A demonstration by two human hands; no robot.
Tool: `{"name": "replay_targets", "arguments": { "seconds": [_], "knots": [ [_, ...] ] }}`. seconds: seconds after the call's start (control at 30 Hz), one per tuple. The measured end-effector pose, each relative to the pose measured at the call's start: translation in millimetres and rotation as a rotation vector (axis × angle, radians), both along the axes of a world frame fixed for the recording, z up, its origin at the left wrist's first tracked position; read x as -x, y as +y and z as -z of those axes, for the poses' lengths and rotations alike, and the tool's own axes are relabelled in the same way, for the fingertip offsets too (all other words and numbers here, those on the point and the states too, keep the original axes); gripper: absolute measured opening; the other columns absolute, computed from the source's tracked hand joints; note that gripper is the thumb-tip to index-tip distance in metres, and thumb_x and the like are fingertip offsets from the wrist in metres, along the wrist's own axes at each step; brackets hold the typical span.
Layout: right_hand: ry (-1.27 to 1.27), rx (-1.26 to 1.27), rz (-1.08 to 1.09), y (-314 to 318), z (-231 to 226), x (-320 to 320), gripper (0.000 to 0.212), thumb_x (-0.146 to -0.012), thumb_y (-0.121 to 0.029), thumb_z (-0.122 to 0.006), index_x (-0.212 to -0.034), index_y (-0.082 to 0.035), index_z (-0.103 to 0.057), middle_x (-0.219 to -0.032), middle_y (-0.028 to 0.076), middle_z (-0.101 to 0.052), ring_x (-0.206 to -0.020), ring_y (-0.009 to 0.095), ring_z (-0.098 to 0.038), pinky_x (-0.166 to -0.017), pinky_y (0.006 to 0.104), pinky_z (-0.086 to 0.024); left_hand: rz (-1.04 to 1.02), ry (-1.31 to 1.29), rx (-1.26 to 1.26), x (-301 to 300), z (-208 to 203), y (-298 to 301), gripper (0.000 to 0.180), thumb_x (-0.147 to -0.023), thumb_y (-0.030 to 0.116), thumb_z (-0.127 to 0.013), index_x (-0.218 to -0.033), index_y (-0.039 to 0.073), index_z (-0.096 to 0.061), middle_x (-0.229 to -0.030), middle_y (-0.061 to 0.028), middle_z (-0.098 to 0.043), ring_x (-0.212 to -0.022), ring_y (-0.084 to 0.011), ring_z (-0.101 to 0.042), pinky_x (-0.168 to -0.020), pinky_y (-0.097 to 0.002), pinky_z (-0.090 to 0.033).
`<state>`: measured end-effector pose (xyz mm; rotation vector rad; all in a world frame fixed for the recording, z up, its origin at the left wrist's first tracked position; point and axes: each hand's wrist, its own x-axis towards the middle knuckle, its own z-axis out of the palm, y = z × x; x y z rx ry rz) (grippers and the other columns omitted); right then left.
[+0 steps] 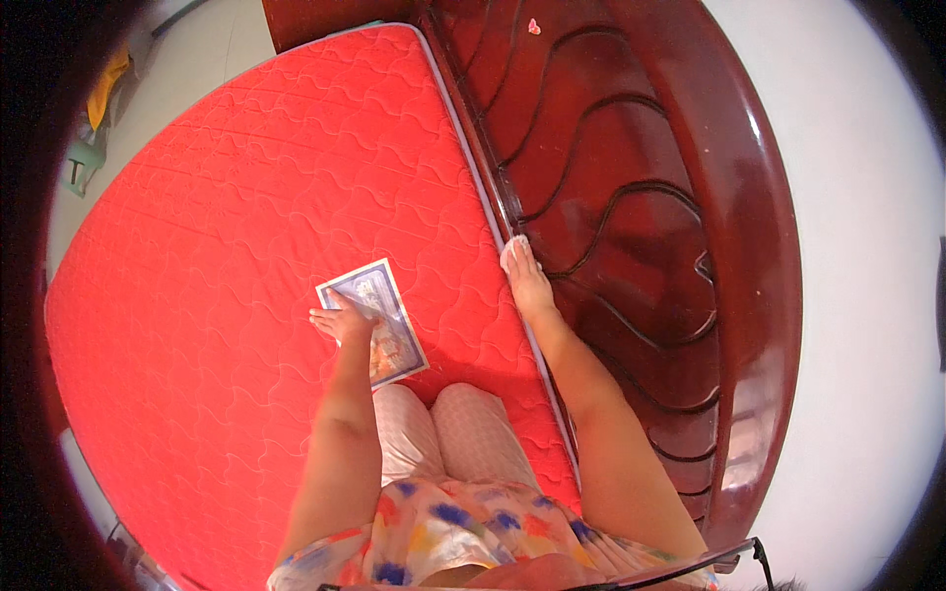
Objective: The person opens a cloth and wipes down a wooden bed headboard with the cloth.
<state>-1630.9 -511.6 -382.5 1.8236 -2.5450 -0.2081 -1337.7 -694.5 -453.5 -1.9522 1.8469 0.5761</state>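
My left hand point(343, 317) rests with fingers spread over a rectangular picture sheet point(387, 310) with a blue and white border. The sheet lies on the red quilted mattress point(256, 197) just in front of my knees. On the right, my right hand point(531, 284) presses a white cloth point(511, 253) against the lower ledge of the dark red wooden headboard point(611, 148), beside the mattress edge. Part of the cloth is hidden under my fingers.
A white wall point(857, 246) stands behind the headboard. A small pink piece point(534, 27) is on the headboard's far part. Past the mattress at the far left are pale floor tiles point(212, 59), a green stool-like object point(83, 165) and something yellow point(106, 89).
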Motion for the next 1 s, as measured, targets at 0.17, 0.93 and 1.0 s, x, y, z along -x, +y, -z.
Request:
{"name": "replay_targets", "arguments": {
  "seconds": [0.17, 0.93, 1.0],
  "knots": [
    [-0.094, -0.009, 0.012, 62.7, -7.4, -17.5, 0.039, -0.087, -0.008, -0.044, -0.124, 0.001, -0.046, -0.14, 0.015, -0.031, -0.132, 0.031, -0.03, -0.098, 0.0363, -0.042, 0.013, 0.022, -0.052, 0.7, -19.2, 0.1, 0.128, -0.055, 0.05, -0.082, -0.145, 0.016, 0.003, -0.14, -0.0413, -0.002, -0.133, -0.0506, -0.009, -0.11, -0.0493, -0.011],
    [0.64, 0.174, -0.182, -83.4, -251.9, 81.5, 0.04, -0.086, -0.014, -0.043, -0.124, -0.001, -0.049, -0.137, 0.011, -0.041, -0.128, 0.028, -0.032, -0.108, 0.042, -0.021, 0.29, 0.215, -0.172, 2.6, -41.0, 90.7, 0.078, -0.074, 0.037, -0.068, -0.141, 0.022, -0.03, -0.147, -0.0267, -0.005, -0.136, -0.0402, -0.013, -0.104, -0.0432, -0.032],
    [0.713, 0.033, -0.117, -86.5, -229.3, 67.8, 0.049, -0.091, -0.019, -0.035, -0.136, 0.002, -0.035, -0.145, 0.014, -0.028, -0.137, 0.03, -0.018, -0.113, 0.0426, -0.008, 0.301, 0.179, -0.187, -2.1, -42.0, 86.8, 0.082, -0.073, 0.039, -0.069, -0.141, 0.022, -0.028, -0.147, -0.0274, -0.004, -0.136, -0.0409, -0.014, -0.102, -0.0427, -0.034]
  ]
}}
